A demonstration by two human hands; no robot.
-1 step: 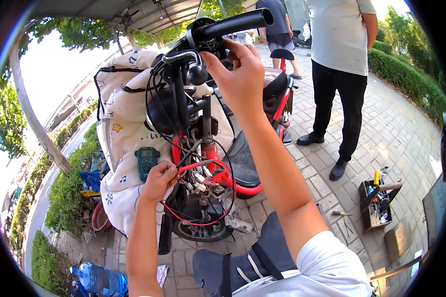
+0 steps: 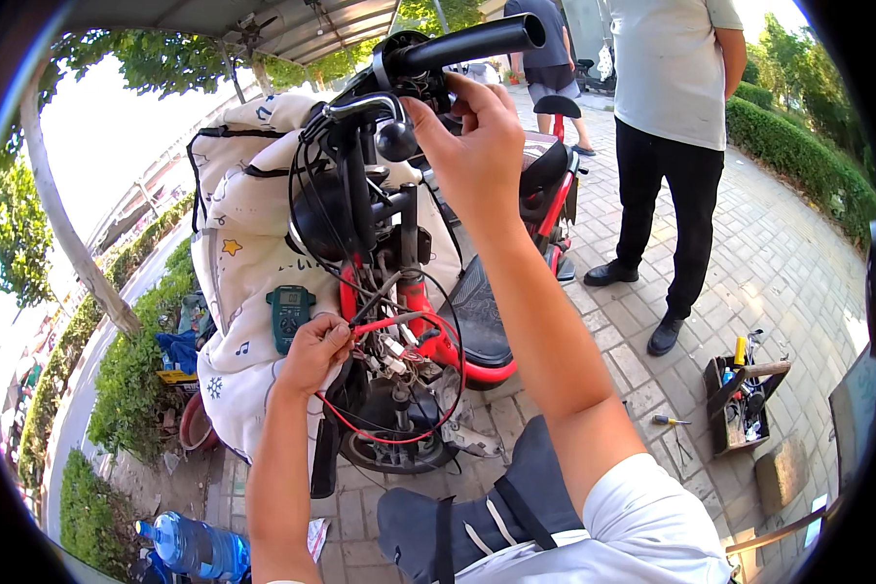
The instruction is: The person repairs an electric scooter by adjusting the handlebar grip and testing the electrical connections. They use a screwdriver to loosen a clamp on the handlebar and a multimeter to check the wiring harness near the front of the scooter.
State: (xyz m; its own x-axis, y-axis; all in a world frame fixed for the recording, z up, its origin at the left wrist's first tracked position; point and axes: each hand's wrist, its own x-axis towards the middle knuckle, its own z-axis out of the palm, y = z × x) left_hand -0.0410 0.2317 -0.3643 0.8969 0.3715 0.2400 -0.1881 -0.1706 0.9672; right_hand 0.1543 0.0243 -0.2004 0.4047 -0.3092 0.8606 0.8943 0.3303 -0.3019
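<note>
A red and black electric scooter (image 2: 482, 368) stands before me with its front opened and wiring exposed. My left hand (image 2: 313, 352) pinches a red test probe (image 2: 387, 322) among the white connectors (image 2: 395, 347) and loose wires. A red lead (image 2: 387, 440) loops below it. The probe's tip is too small to make out. Up at the handlebar (image 2: 472, 45), my right hand (image 2: 479, 131) has its thumb and fingers closed around the switch housing (image 2: 428, 90), beside the brake lever (image 2: 365, 105). The fingers partly hide the housing. A green multimeter (image 2: 290, 317) rests on the padded cover left of my left hand.
The cream padded cover (image 2: 248, 209) drapes along the scooter's left. A person (image 2: 667, 146) stands at the right; another person (image 2: 547, 68) is farther back. On the paving lie a screwdriver (image 2: 670, 420) and an open toolbox (image 2: 747, 404). A blue water jug (image 2: 195, 550) lies lower left.
The handlebar and my right hand have shifted very slightly to the right. My left hand keeps its pinch on the red probe.
</note>
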